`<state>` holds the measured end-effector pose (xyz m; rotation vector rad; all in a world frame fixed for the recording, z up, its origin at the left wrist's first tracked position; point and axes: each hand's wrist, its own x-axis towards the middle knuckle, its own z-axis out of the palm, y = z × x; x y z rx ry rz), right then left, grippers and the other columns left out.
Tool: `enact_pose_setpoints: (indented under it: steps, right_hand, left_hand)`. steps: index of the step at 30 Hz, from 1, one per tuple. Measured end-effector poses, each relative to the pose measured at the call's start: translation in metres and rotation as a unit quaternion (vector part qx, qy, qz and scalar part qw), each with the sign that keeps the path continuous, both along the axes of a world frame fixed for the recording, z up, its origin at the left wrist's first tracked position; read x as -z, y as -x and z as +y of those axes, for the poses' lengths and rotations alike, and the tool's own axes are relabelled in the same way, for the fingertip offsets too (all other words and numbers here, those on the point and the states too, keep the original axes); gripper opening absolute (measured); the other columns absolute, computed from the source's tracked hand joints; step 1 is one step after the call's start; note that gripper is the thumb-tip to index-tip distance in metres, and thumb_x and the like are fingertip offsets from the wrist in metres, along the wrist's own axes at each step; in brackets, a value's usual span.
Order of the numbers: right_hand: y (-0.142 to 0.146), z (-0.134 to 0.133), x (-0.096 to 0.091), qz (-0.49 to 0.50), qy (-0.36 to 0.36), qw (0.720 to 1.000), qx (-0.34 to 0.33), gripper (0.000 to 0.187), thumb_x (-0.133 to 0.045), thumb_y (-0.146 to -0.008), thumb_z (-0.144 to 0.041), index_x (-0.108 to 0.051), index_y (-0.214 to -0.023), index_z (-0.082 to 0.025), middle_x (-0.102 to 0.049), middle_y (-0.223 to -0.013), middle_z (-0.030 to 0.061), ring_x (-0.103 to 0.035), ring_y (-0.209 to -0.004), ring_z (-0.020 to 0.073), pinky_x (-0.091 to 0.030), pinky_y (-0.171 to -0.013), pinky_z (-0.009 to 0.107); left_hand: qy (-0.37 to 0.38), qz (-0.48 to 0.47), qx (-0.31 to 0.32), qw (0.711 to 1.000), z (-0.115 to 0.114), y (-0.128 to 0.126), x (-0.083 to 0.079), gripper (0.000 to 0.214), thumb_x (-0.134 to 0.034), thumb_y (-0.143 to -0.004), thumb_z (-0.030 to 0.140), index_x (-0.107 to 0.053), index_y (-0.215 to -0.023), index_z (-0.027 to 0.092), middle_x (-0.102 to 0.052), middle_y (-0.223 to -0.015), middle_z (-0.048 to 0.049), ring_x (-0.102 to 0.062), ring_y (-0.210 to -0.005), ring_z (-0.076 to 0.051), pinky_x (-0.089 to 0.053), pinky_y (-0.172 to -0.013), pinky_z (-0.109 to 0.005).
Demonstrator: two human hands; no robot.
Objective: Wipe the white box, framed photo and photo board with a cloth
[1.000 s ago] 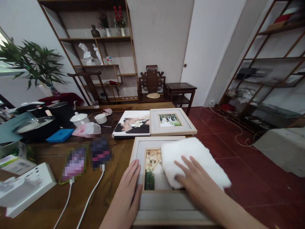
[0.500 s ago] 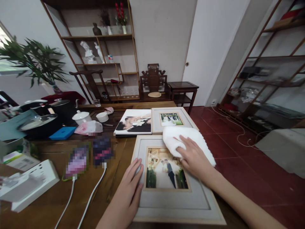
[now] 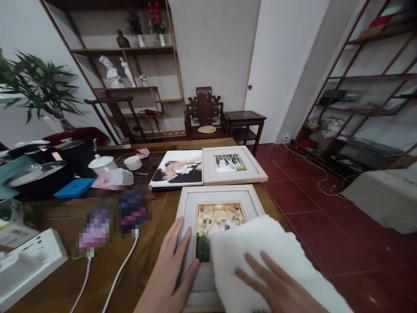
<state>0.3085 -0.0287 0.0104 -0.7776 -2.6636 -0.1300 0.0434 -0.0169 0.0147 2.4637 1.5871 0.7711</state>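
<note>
A large light-wood picture frame with a wedding photo lies flat at the near edge of the wooden table. My left hand rests flat on the frame's left border, fingers stretched out. My right hand presses flat, fingers spread, on a white cloth that covers the frame's lower right part.
Beyond lie a smaller framed photo and an unframed print. To the left are two phones on white cables, a white box, pots, a teapot and a blue box. Red tiled floor lies right of the table.
My right hand has drawn the cloth from the frame's upper right corner down toward me over the lower right of the glass. The left hand has stayed on the frame's left border.
</note>
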Motion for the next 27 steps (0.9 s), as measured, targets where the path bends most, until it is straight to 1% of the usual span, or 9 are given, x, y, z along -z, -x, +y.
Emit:
enact_pose_setpoints:
  steps: [3,6,11,14,17,20,22,24,27]
  right_hand:
    - [0.007,0.007,-0.004,0.024,0.036,0.998,0.045,0.018,-0.062,-0.074,-0.016,-0.069,-0.084,-0.029,-0.057,-0.128,0.0001,-0.049,-0.119,0.0301,-0.039,-0.1,0.05]
    - [0.013,0.036,-0.018,0.019,0.072,0.992,0.106,0.029,-0.06,-0.068,-0.011,-0.068,-0.092,-0.024,-0.053,-0.133,0.0074,-0.04,-0.127,0.0335,-0.032,-0.103,0.055]
    - [0.01,0.098,-0.029,0.032,0.013,0.981,0.192,0.041,-0.054,-0.066,-0.001,-0.065,-0.101,-0.017,-0.053,-0.131,0.0139,-0.038,-0.128,0.0306,-0.028,-0.106,0.051]
    - [0.011,0.111,-0.03,-0.002,0.007,0.982,0.19,0.041,-0.053,-0.067,0.0,-0.064,-0.103,-0.016,-0.054,-0.13,0.0145,-0.037,-0.128,0.032,-0.027,-0.105,0.054]
    - [0.012,0.093,-0.03,-0.039,0.03,0.986,0.159,0.039,-0.053,-0.068,-0.002,-0.065,-0.102,-0.017,-0.056,-0.128,0.0133,-0.039,-0.127,0.0332,-0.026,-0.104,0.058]
    - [0.009,0.052,-0.026,-0.023,0.054,0.991,0.12,0.033,-0.059,-0.067,-0.009,-0.067,-0.097,-0.02,-0.061,-0.122,0.0111,-0.047,-0.12,0.0353,-0.032,-0.101,0.059]
    - [0.005,0.025,-0.02,0.006,0.049,0.996,0.074,0.023,-0.062,-0.068,-0.013,-0.068,-0.088,-0.025,-0.063,-0.12,0.006,-0.051,-0.116,0.0324,-0.037,-0.101,0.054]
    - [0.001,0.006,-0.013,0.02,0.029,0.999,0.019,0.023,-0.06,-0.071,-0.01,-0.068,-0.08,-0.03,-0.063,-0.119,-0.0023,-0.055,-0.114,0.0259,-0.039,-0.102,0.046]
    - [0.002,0.0,-0.012,0.029,0.045,0.998,0.026,0.027,-0.057,-0.071,-0.007,-0.068,-0.079,-0.03,-0.059,-0.125,-0.0044,-0.051,-0.118,0.0237,-0.037,-0.104,0.043]
  left_hand:
    - [-0.006,0.005,-0.001,1.0,0.0,-0.001,0.0,0.06,-0.042,-0.09,0.018,-0.019,-0.144,0.029,-0.017,-0.154,-0.0099,-0.02,-0.139,-0.03,-0.033,-0.105,-0.052]
    - [-0.012,0.003,0.005,1.0,0.001,-0.002,0.001,0.058,-0.042,-0.09,0.016,-0.022,-0.143,0.028,-0.019,-0.153,-0.0103,-0.021,-0.139,-0.03,-0.033,-0.105,-0.053]
    - [-0.02,-0.011,0.014,1.0,0.003,-0.002,-0.001,0.054,-0.044,-0.089,0.017,-0.031,-0.14,0.027,-0.025,-0.152,-0.011,-0.024,-0.138,-0.03,-0.035,-0.104,-0.051]
    - [-0.021,-0.014,0.009,1.0,0.004,-0.003,-0.001,0.052,-0.044,-0.088,0.016,-0.035,-0.138,0.028,-0.027,-0.151,-0.0101,-0.026,-0.137,-0.029,-0.036,-0.104,-0.051]
    - [-0.025,-0.02,-0.006,0.999,0.005,-0.004,0.003,0.049,-0.043,-0.089,0.016,-0.037,-0.137,0.027,-0.028,-0.151,-0.0092,-0.026,-0.137,-0.029,-0.035,-0.105,-0.051]
    - [-0.029,-0.034,-0.008,0.999,0.005,-0.006,0.004,0.047,-0.042,-0.09,0.016,-0.039,-0.135,0.027,-0.027,-0.151,-0.0079,-0.025,-0.138,-0.027,-0.034,-0.106,-0.049]
    - [-0.022,-0.037,-0.009,0.999,0.005,-0.006,0.003,0.045,-0.041,-0.09,0.015,-0.04,-0.134,0.027,-0.028,-0.151,-0.0071,-0.026,-0.137,-0.026,-0.035,-0.107,-0.047]
    - [-0.017,-0.034,-0.007,0.999,0.004,-0.006,0.001,0.045,-0.041,-0.09,0.014,-0.04,-0.133,0.027,-0.027,-0.151,-0.007,-0.026,-0.138,-0.025,-0.034,-0.107,-0.046]
    - [-0.016,-0.021,0.006,1.0,0.004,-0.004,0.001,0.047,-0.041,-0.089,0.014,-0.038,-0.135,0.026,-0.024,-0.152,-0.0082,-0.023,-0.138,-0.026,-0.033,-0.108,-0.047]
